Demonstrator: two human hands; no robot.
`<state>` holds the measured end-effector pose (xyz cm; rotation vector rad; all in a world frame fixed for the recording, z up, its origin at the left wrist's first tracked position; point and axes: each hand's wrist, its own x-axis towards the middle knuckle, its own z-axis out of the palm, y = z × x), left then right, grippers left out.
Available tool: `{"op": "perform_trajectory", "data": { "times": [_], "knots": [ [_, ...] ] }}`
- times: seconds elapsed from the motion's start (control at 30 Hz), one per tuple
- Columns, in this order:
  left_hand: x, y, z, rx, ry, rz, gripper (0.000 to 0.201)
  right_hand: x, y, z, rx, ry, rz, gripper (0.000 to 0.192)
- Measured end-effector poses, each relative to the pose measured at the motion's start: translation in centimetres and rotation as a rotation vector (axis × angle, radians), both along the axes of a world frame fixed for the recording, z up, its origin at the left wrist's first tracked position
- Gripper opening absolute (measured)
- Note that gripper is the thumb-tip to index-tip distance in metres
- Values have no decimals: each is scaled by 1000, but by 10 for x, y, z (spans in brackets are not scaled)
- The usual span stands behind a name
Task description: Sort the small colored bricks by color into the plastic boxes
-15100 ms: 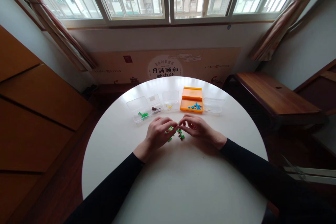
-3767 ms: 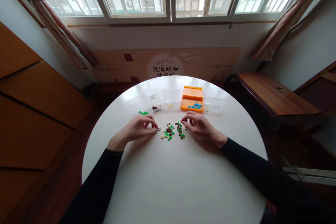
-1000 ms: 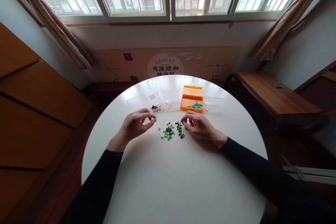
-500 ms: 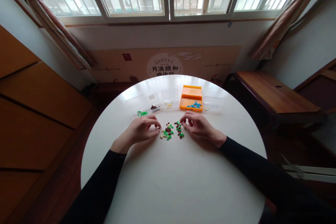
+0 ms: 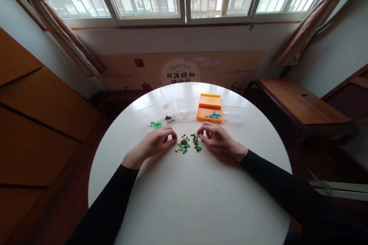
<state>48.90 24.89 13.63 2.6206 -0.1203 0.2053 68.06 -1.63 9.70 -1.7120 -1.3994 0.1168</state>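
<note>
A pile of tiny green, brown and cream pieces lies on the round white table, with a smaller green and brown cluster just to its right. My left hand rests on the table at the pile's left edge, thumb and forefinger pinched together. On the other side, my right hand lies with fingers curled, its fingertips at the smaller cluster. Whether either pinch holds a piece is too small to see.
Beyond the pile stands a row of boxes: a clear box with green pieces, a small one with brown pieces, one with yellow pieces, an orange box with blue pieces and another clear box. A wooden bench stands right.
My left hand was raised near the clear boxes a second ago; it has come down to the pile's left edge and pinched shut. My right hand has stayed in place.
</note>
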Motion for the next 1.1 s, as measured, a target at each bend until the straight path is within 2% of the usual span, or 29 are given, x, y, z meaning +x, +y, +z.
{"op": "perform_trajectory", "data": {
  "times": [0.2, 0.3, 0.4, 0.53, 0.6, 0.7, 0.9, 1.1],
  "knots": [
    [3, -8, 0, -1, 8, -10, 12, -1, 0, 0, 5, 20, -1, 13],
    [3, -8, -2, 52, -57, 43, 13, -1, 0, 0, 2, 21, -2, 13],
    [6, -4, -4, 106, -202, 167, 17, -1, 0, 0, -2, 12, -5, 11],
    [17, 4, -5, 174, -388, 418, 18, -1, 0, 0, 6, 4, -15, 10],
    [24, 9, -5, 207, -422, 532, 15, 0, 0, 0, 6, 6, -17, 10],
    [34, 15, -7, 230, -424, 632, 11, 0, 0, 1, 7, 12, -14, 9],
    [42, 26, -15, 266, -358, 703, 15, 0, 0, 1, 6, 1, -9, 9],
    [35, 17, -10, 251, -407, 633, 19, 1, 0, 1, 0, 1, -10, 8]
  ]
}}
